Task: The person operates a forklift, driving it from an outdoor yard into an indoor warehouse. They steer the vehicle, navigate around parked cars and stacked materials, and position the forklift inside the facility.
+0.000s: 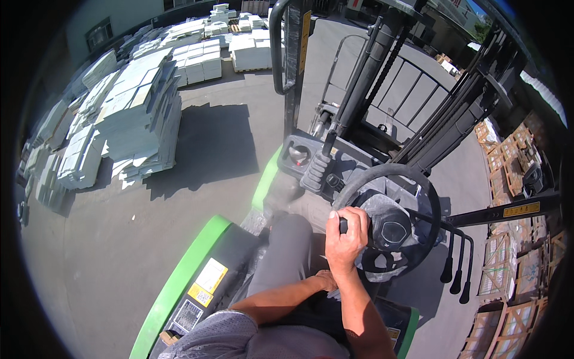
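My right hand (345,239) is wrapped round the black knob (343,225) on the left side of the steering wheel (438,206), thumb on the left. My left forearm crosses my lap, and my left hand (326,280) lies low, partly behind my right wrist, so its fingers are mostly hidden. The wheel's grey, dusty centre hub (394,232) sits right of my right hand. Several black levers (457,281) hang to the right of the wheel. A lever with a ribbed grey boot (317,170) stands ahead to the left.
I sit in a forklift with green fenders (179,275). Its mast (368,72) and load backrest (406,90) rise ahead. Stacks of pale stone slabs (134,113) stand on the left and far left. Wooden crates (502,263) line the right side. A black upright post (293,72) stands front left.
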A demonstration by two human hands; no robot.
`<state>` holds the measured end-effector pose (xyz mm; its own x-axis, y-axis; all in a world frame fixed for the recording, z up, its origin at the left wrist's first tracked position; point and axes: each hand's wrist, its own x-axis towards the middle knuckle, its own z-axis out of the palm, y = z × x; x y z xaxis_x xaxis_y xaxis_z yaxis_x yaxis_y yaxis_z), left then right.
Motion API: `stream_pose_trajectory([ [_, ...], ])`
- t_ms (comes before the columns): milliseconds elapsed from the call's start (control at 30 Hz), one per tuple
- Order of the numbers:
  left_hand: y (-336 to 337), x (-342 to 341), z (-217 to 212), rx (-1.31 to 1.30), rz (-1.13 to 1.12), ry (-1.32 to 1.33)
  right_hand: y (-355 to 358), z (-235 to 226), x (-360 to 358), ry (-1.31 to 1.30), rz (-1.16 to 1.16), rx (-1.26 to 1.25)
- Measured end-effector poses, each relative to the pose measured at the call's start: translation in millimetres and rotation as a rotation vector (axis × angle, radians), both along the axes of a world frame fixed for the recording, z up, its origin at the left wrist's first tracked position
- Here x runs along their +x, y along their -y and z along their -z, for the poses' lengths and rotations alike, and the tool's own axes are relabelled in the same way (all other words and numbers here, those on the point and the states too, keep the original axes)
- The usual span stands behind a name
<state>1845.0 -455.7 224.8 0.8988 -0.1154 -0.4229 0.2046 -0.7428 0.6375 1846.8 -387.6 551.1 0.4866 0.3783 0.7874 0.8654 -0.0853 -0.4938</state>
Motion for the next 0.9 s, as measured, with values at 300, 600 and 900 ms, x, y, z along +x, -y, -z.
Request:
stream_pose_trajectory([
  [300, -64, 139, -23, -0.034, -0.031, 0.039, -66, -10, 130, 0.027, -0.050, 0.044],
  [600, -107, 228, -38, -0.012, -0.086, 0.023, -102, -22, 223, -0.002, -0.078, 0.048],
  [900, -174, 318, -34, 0.062, -0.075, -0.067, -180, -30, 351, 0.183, -0.078, 0.018],
])
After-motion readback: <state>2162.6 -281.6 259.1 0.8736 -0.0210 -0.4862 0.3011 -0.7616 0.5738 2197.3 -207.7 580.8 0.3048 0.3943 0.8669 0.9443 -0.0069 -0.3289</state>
